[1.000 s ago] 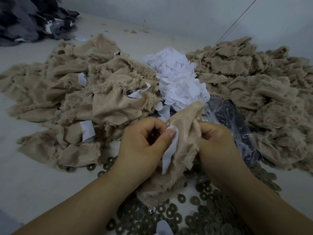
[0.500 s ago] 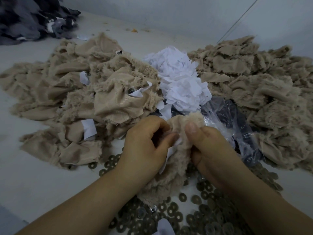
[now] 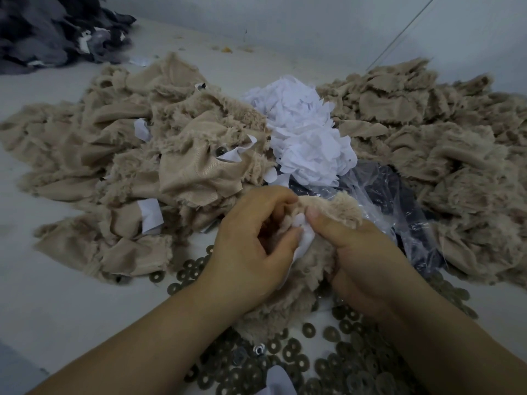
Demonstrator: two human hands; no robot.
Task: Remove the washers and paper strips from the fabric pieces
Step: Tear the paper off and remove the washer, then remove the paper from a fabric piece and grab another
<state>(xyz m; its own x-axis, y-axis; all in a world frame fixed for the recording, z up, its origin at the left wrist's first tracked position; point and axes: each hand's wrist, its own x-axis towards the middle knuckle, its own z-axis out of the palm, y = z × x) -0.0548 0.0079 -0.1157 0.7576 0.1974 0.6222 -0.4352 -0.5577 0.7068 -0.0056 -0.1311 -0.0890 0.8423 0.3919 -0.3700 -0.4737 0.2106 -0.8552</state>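
Fingers of both hands now pinch the paper strip.

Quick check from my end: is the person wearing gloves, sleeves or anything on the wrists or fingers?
No. The left hand and right hand are bare, with no gloves. Both forearms are uncovered as far as the frame shows, so no sleeves appear. No watch, bracelet or ring is visible. The nails look short and unpainted.

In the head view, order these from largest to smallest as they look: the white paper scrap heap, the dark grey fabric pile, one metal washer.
1. white paper scrap heap and dark grey fabric pile: look alike; the pile is cut off and farther, so unranked.
2. metal washer: smallest.
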